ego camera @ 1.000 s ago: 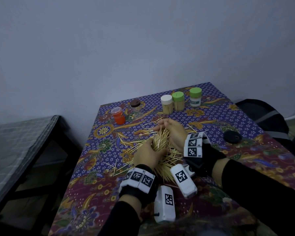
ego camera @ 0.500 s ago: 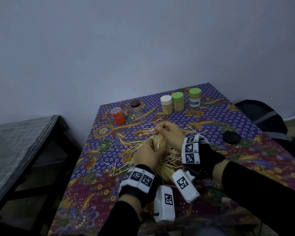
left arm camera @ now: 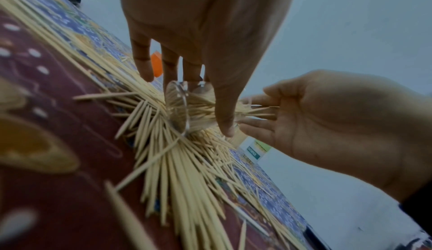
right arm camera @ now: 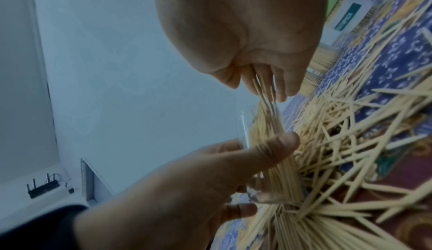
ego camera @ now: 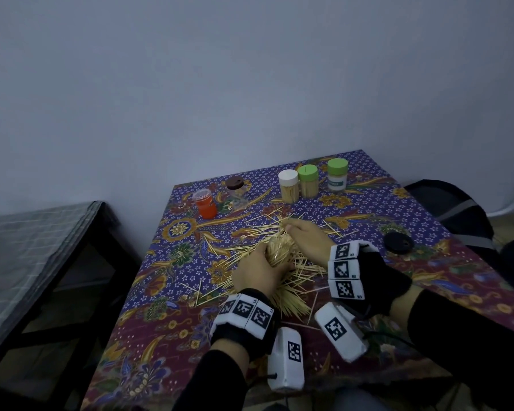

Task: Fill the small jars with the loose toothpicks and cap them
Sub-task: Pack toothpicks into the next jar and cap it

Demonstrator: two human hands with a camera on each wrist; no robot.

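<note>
Head view shows three capped jars [ego camera: 308,180] with toothpicks at the counter's [ego camera: 428,262] far edge. Left hand [ego camera: 257,272] grasps a clear jar [left arm camera: 184,109], tilted and nearly full, over the pile [ego camera: 291,301]; right hand [right arm camera: 254,50] pinches toothpicks [right arm camera: 266,91] at its mouth. Many toothpicks and two empty jars [ego camera: 217,197] are left, I judge.

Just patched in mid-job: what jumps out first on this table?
The sprawl of loose toothpicks mid-cloth, where the left hand grips a clear jar tilted on its side while the right hand pinches toothpicks at its mouth. Behind stand three capped jars; far left, an orange jar; a dark lid lies right.
</note>
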